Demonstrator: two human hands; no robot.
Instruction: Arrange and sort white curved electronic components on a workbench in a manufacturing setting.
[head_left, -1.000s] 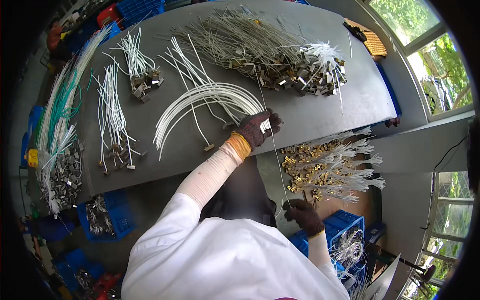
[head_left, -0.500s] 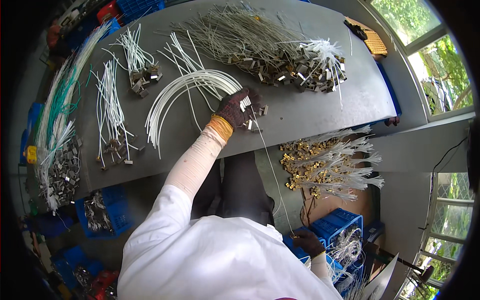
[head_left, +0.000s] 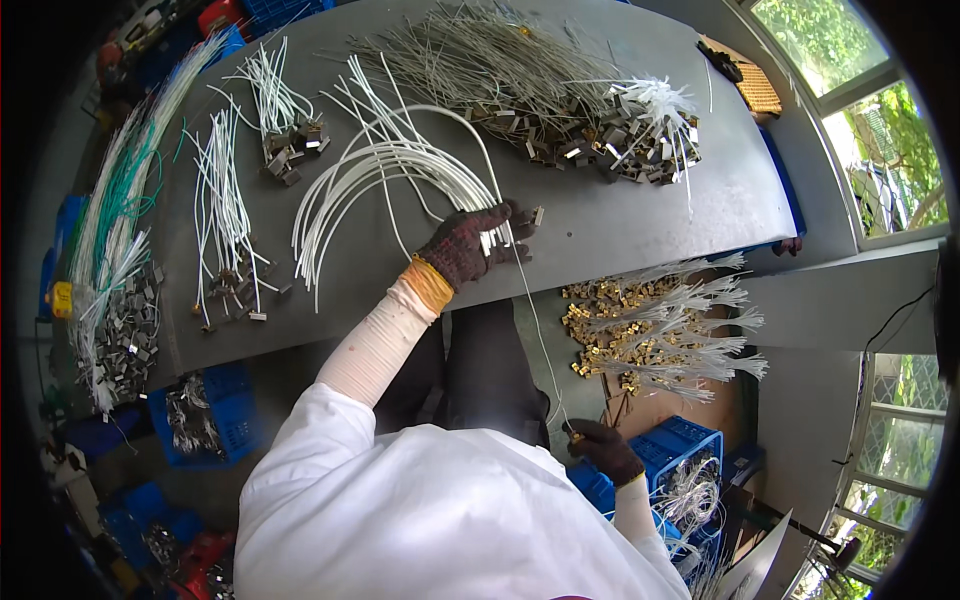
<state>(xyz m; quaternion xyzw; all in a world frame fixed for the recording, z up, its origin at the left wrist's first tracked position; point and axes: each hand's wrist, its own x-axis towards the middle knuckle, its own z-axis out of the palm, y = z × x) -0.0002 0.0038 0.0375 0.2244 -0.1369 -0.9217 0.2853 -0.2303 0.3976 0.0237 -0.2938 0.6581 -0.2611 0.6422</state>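
Note:
My left hand (head_left: 468, 245), in a dark knit glove with an orange cuff, is closed round a bundle of white cables (head_left: 385, 165) at the table's near edge. The bundle bends in an arc to the left, its ends on the table; one cable loops above the rest. A thin pale wire (head_left: 535, 320) runs from beside that hand, past my knees, to my right hand (head_left: 607, 450). The right hand, also gloved, is low by the blue crates, its fingers pinched on the wire's end, where a small brass-coloured bit shows. A small metal clip (head_left: 538, 216) lies beyond the left fingertips.
On the grey table (head_left: 640, 225) lies a big heap of grey wires (head_left: 490, 65) with metal clips. Smaller white bundles (head_left: 225, 190) lie to the left. Wires with brass ends (head_left: 650, 320) cover a lower surface at right. A blue crate (head_left: 680, 440) holds coiled white wire.
My left hand has come down and slightly left with the bundle, and one cable now arches above the others. My right hand has risen, bringing the wire's end nearer the table.

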